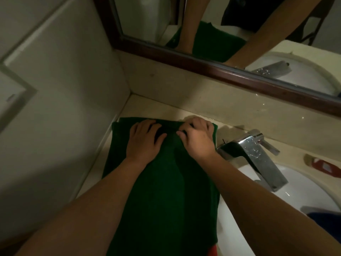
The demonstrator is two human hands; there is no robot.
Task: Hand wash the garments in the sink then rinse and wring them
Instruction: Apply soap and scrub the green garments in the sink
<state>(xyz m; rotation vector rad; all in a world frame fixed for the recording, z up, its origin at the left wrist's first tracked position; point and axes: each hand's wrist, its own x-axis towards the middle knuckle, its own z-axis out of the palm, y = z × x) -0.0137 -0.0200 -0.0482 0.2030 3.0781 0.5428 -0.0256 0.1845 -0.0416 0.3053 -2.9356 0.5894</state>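
Observation:
A dark green garment (pixel 166 191) lies spread flat on the beige counter (pixel 162 108), left of the sink (pixel 295 183). My left hand (pixel 144 140) rests palm down on its far part with fingers spread. My right hand (pixel 197 135) sits at the garment's far right corner, fingers curled and gripping the cloth edge. A strip of red cloth (pixel 213 251) shows under the green garment at the bottom edge.
A chrome tap (pixel 258 156) stands right of my right hand, over the white sink. A red packet (pixel 324 166) lies on the counter behind the basin. Something blue (pixel 324 217) shows in the sink at the right edge. A framed mirror (pixel 221 71) hangs behind; a wall closes the left.

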